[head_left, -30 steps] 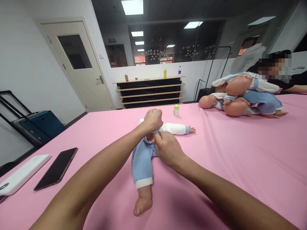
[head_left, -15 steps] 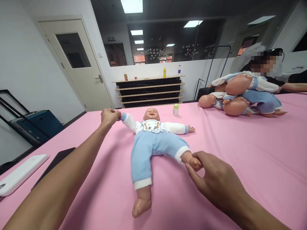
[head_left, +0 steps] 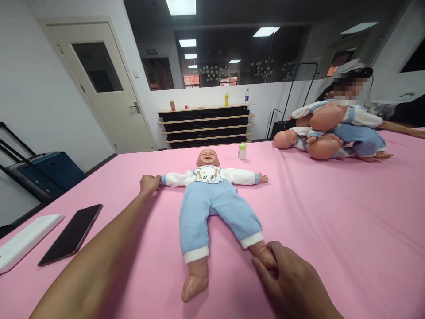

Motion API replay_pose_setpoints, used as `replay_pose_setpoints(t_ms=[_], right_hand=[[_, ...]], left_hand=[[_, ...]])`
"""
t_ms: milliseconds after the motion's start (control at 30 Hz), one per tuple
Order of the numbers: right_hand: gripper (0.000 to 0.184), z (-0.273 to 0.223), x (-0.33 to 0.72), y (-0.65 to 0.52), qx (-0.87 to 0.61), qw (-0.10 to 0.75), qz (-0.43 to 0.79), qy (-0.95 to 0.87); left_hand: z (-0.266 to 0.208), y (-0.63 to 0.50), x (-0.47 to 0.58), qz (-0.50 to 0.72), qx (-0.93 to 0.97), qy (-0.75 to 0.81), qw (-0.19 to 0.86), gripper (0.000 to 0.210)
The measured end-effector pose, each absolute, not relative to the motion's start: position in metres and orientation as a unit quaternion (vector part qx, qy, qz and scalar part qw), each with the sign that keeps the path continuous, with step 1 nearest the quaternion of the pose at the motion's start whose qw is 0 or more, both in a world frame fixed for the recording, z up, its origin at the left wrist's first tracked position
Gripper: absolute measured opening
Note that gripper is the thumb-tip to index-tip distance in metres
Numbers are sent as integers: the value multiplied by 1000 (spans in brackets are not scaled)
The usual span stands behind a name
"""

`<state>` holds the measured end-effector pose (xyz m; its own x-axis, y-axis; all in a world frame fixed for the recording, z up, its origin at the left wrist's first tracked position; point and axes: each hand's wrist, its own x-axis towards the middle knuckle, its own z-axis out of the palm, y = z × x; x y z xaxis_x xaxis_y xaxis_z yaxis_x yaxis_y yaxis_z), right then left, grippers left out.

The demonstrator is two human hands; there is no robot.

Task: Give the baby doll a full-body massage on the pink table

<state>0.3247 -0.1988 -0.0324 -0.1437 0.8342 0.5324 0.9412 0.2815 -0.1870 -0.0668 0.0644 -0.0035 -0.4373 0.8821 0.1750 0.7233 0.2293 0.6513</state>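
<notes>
A baby doll (head_left: 209,190) lies on its back on the pink-covered table (head_left: 318,221), dressed in a white top with an elephant face and light blue trousers. My left hand (head_left: 150,183) is closed round the doll's hand at the picture's left, its arm stretched out sideways. Down at the right, my right hand (head_left: 288,274) grips the doll's foot between thumb and fingers. The doll's other arm and other leg lie free on the cloth. Beyond the doll's head stands a small white bottle with a green cap (head_left: 242,151).
A dark phone (head_left: 71,235) and a white oblong device (head_left: 28,239) lie at the left. Several dolls (head_left: 327,128) are piled at the far right, with another person (head_left: 352,86) behind them. A blue suitcase (head_left: 46,175) stands beyond the left edge.
Both hands have come down: the doll's held arm has lowered toward the cloth, and its held leg has moved down and toward me. The grips stay the same.
</notes>
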Motion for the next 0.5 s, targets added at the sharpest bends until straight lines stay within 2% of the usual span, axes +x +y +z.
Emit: replay_pose_setpoints(t_ms=[133,233,300,367,500], right_hand=[[10,-32,324,-201,-588,283,-71,-754],[9,-30,320,-205,-582,283,-58,-760],[10,-30,317,-207,-580,280,-56,-763],[12,-30,314,-208,-579,278,-58,-764],[28,-35,309,-210,-584,275,-64,-761]], left_hand=[[9,58,-66,295,515,801,80,43],[25,33,-47,244,547,800,10,64],[35,-4,-25,198,600,775,-19,67],[40,-54,0,175,667,724,0,62],[30,-158,47,76,740,664,74,75]])
